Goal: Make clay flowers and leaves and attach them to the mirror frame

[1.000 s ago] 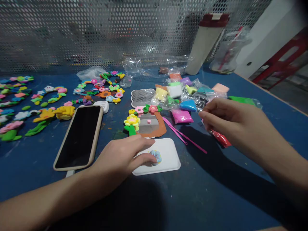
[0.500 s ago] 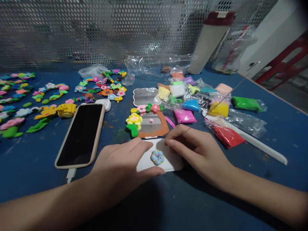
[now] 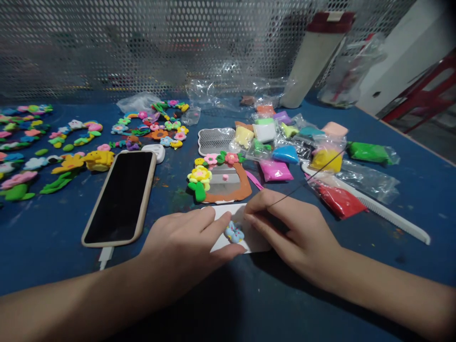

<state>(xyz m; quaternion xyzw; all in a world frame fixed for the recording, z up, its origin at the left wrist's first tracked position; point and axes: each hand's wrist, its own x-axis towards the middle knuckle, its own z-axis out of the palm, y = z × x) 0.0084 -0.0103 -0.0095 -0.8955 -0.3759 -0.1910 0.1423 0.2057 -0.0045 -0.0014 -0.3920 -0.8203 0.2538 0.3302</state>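
A light-blue clay flower (image 3: pixel 235 232) with pink marks and yellow at its edge lies on a white card (image 3: pixel 256 242). My left hand (image 3: pixel 185 237) rests over the card's left part, thumb and index finger apart around the flower's left side; whether they touch it I cannot tell. Pinched in my right hand (image 3: pixel 295 228) is a thin wire-like rod (image 3: pixel 308 175) slanting up to the right; its tip is hidden by the fingers, right of the flower. Just beyond the card lies a brown clay frame (image 3: pixel 245 185) decorated with clay flowers.
A phone (image 3: pixel 121 199) with a cable lies left, near several clay flower rings (image 3: pixel 80 133). Bagged clay, including a red packet (image 3: pixel 340 199), fills the right side beside a white comb (image 3: pixel 392 218). A tumbler (image 3: pixel 313 61) stands behind, before a perforated metal panel (image 3: pixel 142 47).
My left fingers have moved right and closer together, covering the flower's left part. The rod has tilted lower in my right hand. The view has shifted slightly.
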